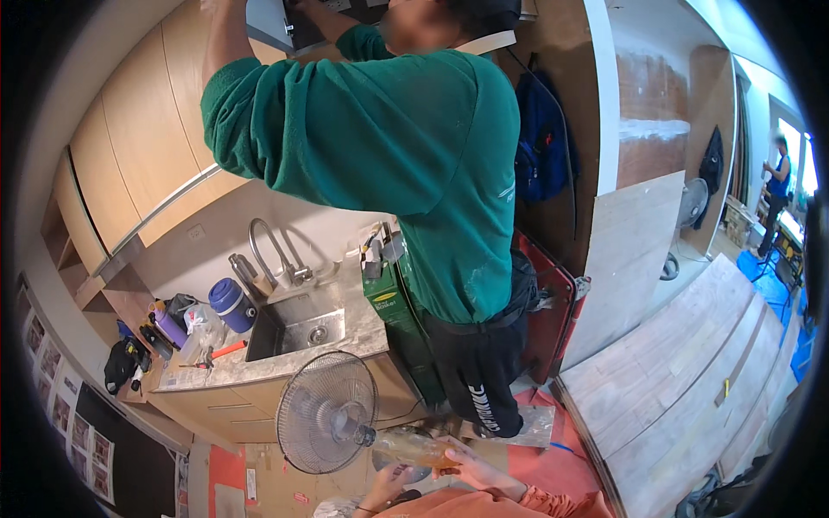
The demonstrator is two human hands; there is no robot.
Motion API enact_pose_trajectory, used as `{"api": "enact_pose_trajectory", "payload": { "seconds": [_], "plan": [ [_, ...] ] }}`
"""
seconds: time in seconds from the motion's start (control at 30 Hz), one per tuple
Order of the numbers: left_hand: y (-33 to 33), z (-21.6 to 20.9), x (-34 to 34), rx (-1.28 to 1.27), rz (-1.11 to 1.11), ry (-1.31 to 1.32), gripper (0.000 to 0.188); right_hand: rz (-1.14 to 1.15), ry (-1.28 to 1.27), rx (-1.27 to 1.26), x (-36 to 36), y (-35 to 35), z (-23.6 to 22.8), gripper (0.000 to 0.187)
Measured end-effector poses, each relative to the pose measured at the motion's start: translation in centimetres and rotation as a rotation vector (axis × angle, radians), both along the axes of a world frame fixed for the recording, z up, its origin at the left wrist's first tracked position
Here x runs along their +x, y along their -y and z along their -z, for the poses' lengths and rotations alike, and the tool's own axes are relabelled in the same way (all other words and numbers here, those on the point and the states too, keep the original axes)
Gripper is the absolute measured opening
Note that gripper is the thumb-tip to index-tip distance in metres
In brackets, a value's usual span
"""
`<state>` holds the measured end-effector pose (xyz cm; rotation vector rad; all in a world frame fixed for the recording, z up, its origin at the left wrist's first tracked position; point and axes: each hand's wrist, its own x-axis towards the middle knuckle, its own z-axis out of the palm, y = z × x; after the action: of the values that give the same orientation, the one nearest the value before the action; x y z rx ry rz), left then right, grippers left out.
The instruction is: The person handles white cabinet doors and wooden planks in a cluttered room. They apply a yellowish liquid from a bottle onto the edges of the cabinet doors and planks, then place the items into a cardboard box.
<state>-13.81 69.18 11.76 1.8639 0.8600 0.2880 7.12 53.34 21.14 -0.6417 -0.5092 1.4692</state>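
In my right hand point(475, 470) is a clear plastic bottle point(413, 449) with yellowish liquid, lying nearly level above the floor. The fingers wrap round its right end. My left hand point(385, 487) is just below the bottle's left part, its fingers curled together. Whatever they may pinch is too small to make out. Just beyond the bottle's left end stands a pedestal fan point(328, 413) with a round wire guard. Orange sleeves cover my forearms at the lower edge.
A co-worker in a green shirt point(371, 129) stands ahead, arms raised into an upper cabinet. At left, a counter point(363, 332) bears a sink point(302, 328), a blue jug point(231, 304) and an orange-handled hammer point(226, 350). Wooden panels point(682, 363) lie at right. Another person point(777, 186) stands far right.
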Motion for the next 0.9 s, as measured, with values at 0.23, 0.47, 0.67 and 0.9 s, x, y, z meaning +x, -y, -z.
{"api": "enact_pose_trajectory", "payload": {
  "seconds": [0.23, 0.47, 0.67, 0.9],
  "plan": [
    [0.0, -2.3, 0.8, -0.017, -0.193, 0.087, 0.018, -0.012, 0.017, -0.019, 0.3, -0.4, 0.3, 0.050],
    [-1.4, -5.7, 1.6, 0.191, -0.310, 0.304, 0.015, -0.047, 0.003, -0.035, 0.4, -1.3, 0.1, 0.046],
    [-7.0, -14.5, -1.4, 0.412, -0.594, 0.690, 0.018, -0.208, 0.300, -0.131, 0.5, -1.5, 0.5, 0.056],
    [-14.8, -26.1, 0.3, -0.228, -0.503, 1.228, 0.037, -0.098, 0.629, -0.333, -0.7, -3.8, 4.8, 0.057]
  ]
}}
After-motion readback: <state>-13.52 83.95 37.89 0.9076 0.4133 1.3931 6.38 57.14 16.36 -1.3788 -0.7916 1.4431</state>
